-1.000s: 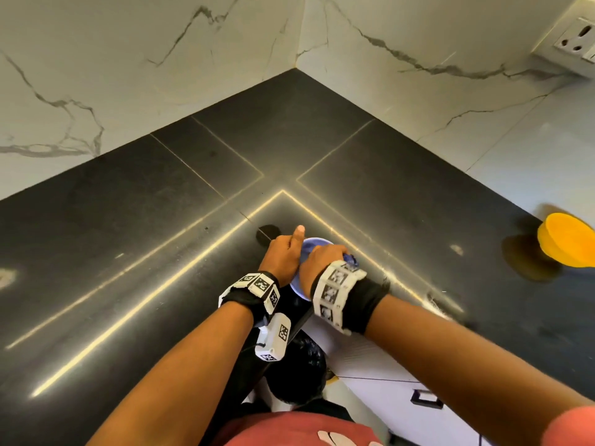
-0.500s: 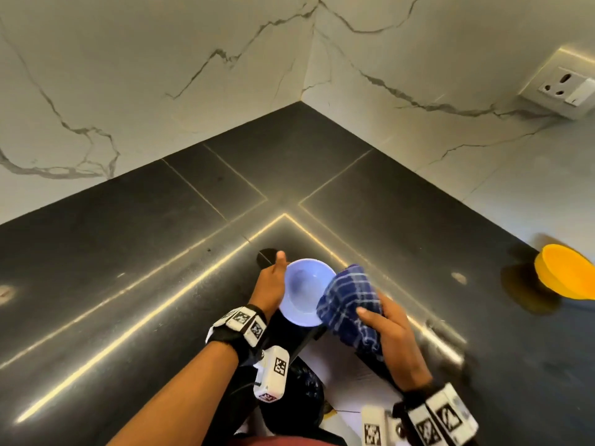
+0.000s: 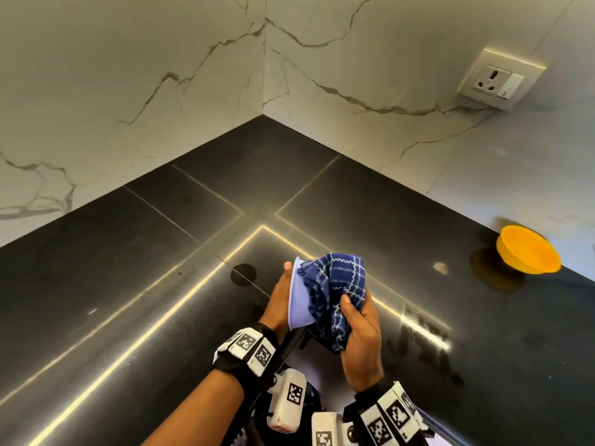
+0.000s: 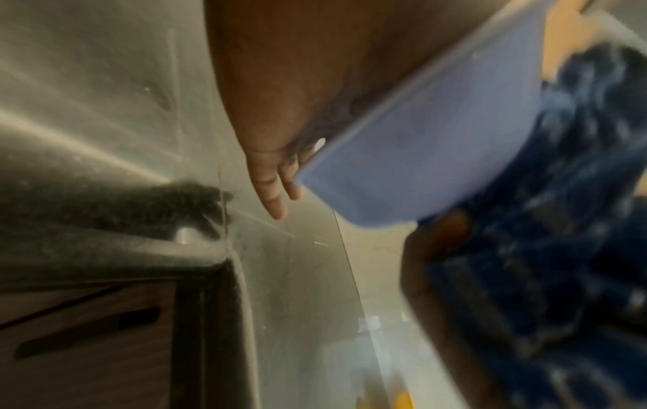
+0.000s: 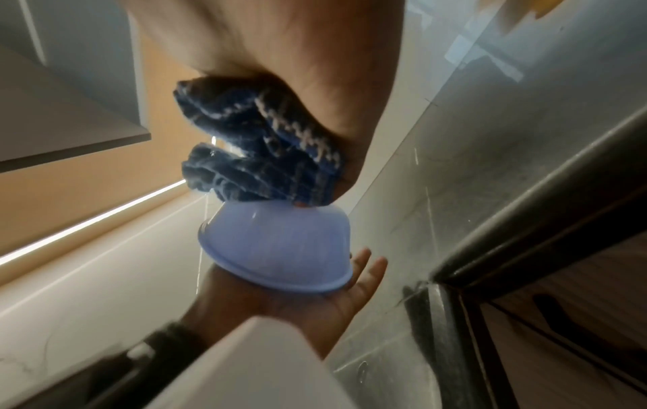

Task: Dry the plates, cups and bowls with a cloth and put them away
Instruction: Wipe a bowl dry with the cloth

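1. Half a second ago the bowl (image 3: 297, 297) faced up toward the head camera, its hollow showing, with the cloth (image 3: 335, 291) bunched beside its rim. Now the bowl is turned on edge, mouth toward the left palm, and the cloth is pressed onto its outer wall and base. The right hand (image 3: 360, 336) has come in closer to the bowl.

2. Where the bowl is: held in the air above the dark counter (image 3: 128, 284), near its inner corner, between the two hands. It touches nothing else.

3. How it will likely handle: it looks like thin lilac plastic, so light, fairly stiff and not fragile. Its smooth wall may be slippery if wet. The rim, with its small lip, looks the surest place to hold; the rounded base offers little purchase.

4. Left hand (image 5: 336, 301): spread flat, fingers nearly straight, the bowl's rim resting against the palm, as the right wrist view shows. The fingers do not curl round the bowl; it is steadied only by pressure from the other side.

5. Right hand: curled round the cloth, thumb on top, bunching the cloth and pushing it against the bowl's base.

6. Risk, as a judgement: with the bowl merely sandwiched between the hands, easing the cloth's pressure could let it slide off the palm.

7. An orange bowl (image 3: 528, 254) sits on the counter well to the right, untouched.
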Action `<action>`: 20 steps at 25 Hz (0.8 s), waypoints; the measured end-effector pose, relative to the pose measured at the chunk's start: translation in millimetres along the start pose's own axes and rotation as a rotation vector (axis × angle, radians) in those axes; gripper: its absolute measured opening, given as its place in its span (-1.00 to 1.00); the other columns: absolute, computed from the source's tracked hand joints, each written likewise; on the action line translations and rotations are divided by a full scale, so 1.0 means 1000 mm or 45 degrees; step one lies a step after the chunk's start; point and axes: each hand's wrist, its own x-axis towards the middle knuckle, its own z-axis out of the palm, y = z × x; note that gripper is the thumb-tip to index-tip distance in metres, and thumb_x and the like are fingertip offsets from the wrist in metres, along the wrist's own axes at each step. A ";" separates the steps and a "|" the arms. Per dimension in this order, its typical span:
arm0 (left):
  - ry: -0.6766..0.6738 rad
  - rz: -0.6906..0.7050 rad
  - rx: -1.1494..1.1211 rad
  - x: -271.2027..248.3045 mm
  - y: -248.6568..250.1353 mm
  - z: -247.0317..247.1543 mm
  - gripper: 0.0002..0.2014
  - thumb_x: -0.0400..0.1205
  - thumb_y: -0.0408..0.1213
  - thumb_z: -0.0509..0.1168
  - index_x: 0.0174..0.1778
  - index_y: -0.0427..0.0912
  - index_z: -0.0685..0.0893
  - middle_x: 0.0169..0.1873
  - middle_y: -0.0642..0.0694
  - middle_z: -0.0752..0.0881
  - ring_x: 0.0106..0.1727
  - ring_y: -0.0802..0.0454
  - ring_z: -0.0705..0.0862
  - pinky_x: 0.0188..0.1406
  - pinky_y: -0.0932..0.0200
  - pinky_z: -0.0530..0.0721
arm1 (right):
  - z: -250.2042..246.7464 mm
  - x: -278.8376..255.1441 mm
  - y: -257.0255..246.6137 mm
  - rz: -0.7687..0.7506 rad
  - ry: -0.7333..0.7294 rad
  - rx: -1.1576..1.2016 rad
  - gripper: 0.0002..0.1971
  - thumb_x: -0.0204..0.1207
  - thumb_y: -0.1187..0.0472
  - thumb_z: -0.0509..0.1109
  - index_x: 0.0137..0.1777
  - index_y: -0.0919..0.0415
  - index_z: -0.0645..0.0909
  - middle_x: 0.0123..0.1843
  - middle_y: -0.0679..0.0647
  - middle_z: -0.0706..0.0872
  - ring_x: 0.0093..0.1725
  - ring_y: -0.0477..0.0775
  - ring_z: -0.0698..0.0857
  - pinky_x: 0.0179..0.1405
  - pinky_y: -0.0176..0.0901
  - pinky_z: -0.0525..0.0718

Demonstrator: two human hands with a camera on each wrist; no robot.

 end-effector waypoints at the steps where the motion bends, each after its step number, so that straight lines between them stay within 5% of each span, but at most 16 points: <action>1: -0.016 -0.047 -0.107 -0.003 0.004 -0.002 -0.48 0.74 0.17 0.06 0.23 -0.23 0.63 0.24 -0.53 0.62 0.19 0.00 0.74 0.25 0.00 0.66 | -0.001 0.001 0.003 0.020 0.039 0.024 -0.66 0.59 0.30 0.27 0.35 0.31 0.57 0.27 0.31 0.71 0.30 0.34 0.66 0.37 0.19 0.58; 3: -0.076 -0.220 -0.383 -0.014 0.012 -0.007 -0.21 0.59 0.37 0.02 0.36 -0.28 0.64 0.32 -0.46 0.64 0.40 -0.34 0.60 0.48 -0.28 0.48 | -0.002 0.004 0.008 0.073 0.118 0.053 -0.68 0.65 0.31 0.19 0.35 0.28 0.57 0.27 0.30 0.71 0.31 0.35 0.65 0.42 0.29 0.51; 6: -0.204 -0.386 -0.585 -0.031 0.010 -0.012 -0.17 0.57 0.40 0.12 0.42 -0.29 0.63 0.42 -0.43 0.57 0.49 -0.35 0.50 0.59 -0.28 0.31 | 0.002 0.007 0.015 0.079 0.187 -0.021 -0.69 0.69 0.37 0.11 0.33 0.26 0.58 0.22 0.25 0.74 0.25 0.32 0.69 0.36 0.27 0.58; 9: -0.233 -0.346 -0.576 -0.041 0.016 -0.010 -0.37 0.72 0.17 0.01 -0.04 -0.24 0.86 0.02 -0.32 0.80 0.09 -0.19 0.77 0.23 -0.08 0.65 | 0.010 0.010 0.021 0.009 0.252 -0.132 -0.72 0.68 0.38 0.17 0.28 0.17 0.60 0.16 0.18 0.76 0.21 0.32 0.70 0.25 0.16 0.66; 11: -0.142 -0.351 -0.613 -0.036 0.018 -0.013 -0.47 0.68 0.06 0.09 -0.37 -0.19 0.77 -0.36 -0.19 0.76 -0.28 -0.10 0.77 -0.18 0.07 0.68 | 0.011 0.013 0.025 -0.042 0.318 -0.171 -0.73 0.60 0.27 0.25 0.26 0.09 0.60 0.14 0.15 0.76 0.18 0.28 0.71 0.26 0.21 0.66; 12: -0.052 -0.368 -0.649 -0.032 0.019 -0.017 -0.54 0.61 0.09 0.18 -0.37 -0.20 0.69 -0.40 -0.18 0.71 -0.33 -0.12 0.72 -0.23 0.08 0.63 | 0.010 0.015 0.025 -0.061 0.351 -0.197 -0.69 0.54 0.20 0.26 0.27 0.07 0.60 0.16 0.15 0.75 0.17 0.25 0.71 0.28 0.27 0.64; 16: 0.233 -0.427 -0.523 -0.020 0.012 -0.034 -0.51 0.57 0.25 0.26 -0.14 -0.17 0.71 -0.31 -0.20 0.72 -0.20 -0.21 0.69 -0.12 -0.04 0.65 | -0.001 0.023 0.014 -0.185 0.267 -0.510 -0.60 0.43 0.18 0.27 0.29 0.02 0.62 0.25 0.12 0.66 0.24 0.13 0.66 0.34 0.27 0.58; 20: 0.212 -0.457 -0.456 -0.011 0.021 -0.030 -0.21 0.52 0.44 0.18 0.26 -0.25 0.68 0.08 -0.35 0.78 0.11 -0.27 0.73 0.18 -0.17 0.65 | 0.005 0.008 0.012 -0.249 -0.287 -0.930 -0.51 0.44 0.29 0.27 0.34 -0.13 0.59 0.37 -0.10 0.53 0.37 -0.09 0.55 0.40 -0.15 0.50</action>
